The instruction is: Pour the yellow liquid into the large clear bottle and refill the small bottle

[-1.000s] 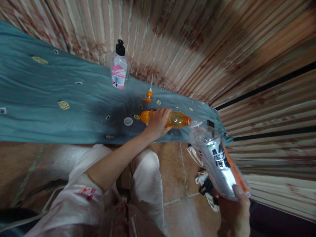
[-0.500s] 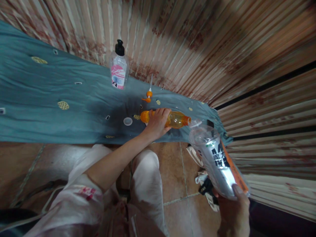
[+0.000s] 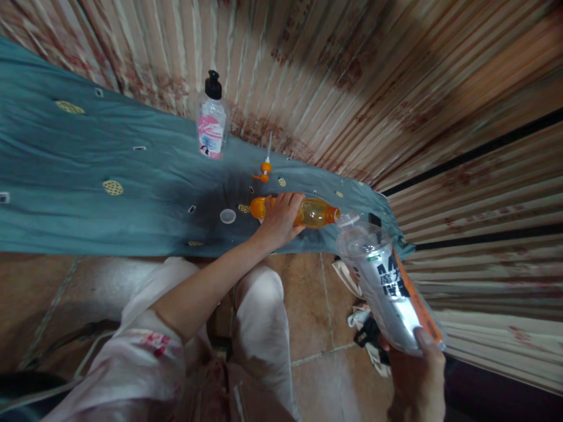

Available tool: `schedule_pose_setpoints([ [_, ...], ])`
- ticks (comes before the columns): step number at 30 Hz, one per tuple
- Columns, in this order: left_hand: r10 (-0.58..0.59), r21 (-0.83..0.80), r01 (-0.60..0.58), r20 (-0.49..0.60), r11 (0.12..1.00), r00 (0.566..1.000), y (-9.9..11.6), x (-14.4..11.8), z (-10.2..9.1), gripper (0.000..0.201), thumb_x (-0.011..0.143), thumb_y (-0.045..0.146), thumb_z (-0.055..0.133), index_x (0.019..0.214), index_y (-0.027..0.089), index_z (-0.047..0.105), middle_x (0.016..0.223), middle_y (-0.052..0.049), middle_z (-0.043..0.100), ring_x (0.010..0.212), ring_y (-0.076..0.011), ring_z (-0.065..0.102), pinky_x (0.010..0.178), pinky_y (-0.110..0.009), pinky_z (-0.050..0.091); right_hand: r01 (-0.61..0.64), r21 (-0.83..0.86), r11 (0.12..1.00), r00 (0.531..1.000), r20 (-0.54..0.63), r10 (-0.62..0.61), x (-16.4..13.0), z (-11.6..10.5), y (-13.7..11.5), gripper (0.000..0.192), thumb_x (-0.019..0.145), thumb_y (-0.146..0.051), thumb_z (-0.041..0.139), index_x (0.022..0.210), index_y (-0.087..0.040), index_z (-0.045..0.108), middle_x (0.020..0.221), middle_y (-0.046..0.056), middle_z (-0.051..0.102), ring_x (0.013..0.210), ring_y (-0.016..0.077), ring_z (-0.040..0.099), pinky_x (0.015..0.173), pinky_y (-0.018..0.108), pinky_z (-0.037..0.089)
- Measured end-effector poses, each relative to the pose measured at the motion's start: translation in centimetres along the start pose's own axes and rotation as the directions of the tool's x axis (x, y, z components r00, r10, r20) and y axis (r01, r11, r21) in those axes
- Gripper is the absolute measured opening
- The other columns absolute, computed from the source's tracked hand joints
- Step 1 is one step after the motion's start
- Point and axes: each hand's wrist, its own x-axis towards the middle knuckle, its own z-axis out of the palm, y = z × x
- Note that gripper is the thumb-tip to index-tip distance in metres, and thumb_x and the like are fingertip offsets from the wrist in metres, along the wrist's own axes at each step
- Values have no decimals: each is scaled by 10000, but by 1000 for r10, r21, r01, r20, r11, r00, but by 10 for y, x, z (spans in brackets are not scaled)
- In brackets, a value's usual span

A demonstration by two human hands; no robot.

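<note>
Gripping an amber plastic bottle (image 3: 315,213), the person's left hand (image 3: 281,220) has its fingers wrapped around the body near the front edge of a teal cloth (image 3: 162,167) printed with pineapples. The amber bottle lies sideways, its mouth pointing right. The right hand (image 3: 417,369) pinches the lower end of a clear bottle with a silver and orange label (image 3: 387,287), thumb pressed on top, most of the other fingers hidden. That clear bottle leans left, its neck right at the amber mouth; whether they touch is hard to tell. On the cloth are an orange pump head (image 3: 265,169), a small whitish disc (image 3: 227,216) and an upright, black-capped bottle with a pink label (image 3: 212,128). Behind hangs a pleated curtain (image 3: 308,70).
</note>
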Motion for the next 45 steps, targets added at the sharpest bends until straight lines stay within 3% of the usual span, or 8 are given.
schedule_pose_setpoints([
  [19,-35,6,35,34,999,999,6,0,-5,682,777,232,821,1361,143,480,1407,-193,602,1305,-379,539,1106,-567,374,-27,60,998,1000,-5,27,3,-5,4,596,744,-469,721,1273,-196,685,1086,110,674,834,252,622,476,269,387],
  [45,-11,3,11,22,1000,1000,5,0,-4,667,790,242,814,1359,150,480,1400,-185,605,1301,-380,540,1085,-562,379,-26,78,997,999,-29,28,3,-2,3,540,726,-460,729,1197,-197,717,1018,88,679,784,221,593,480,266,394],
])
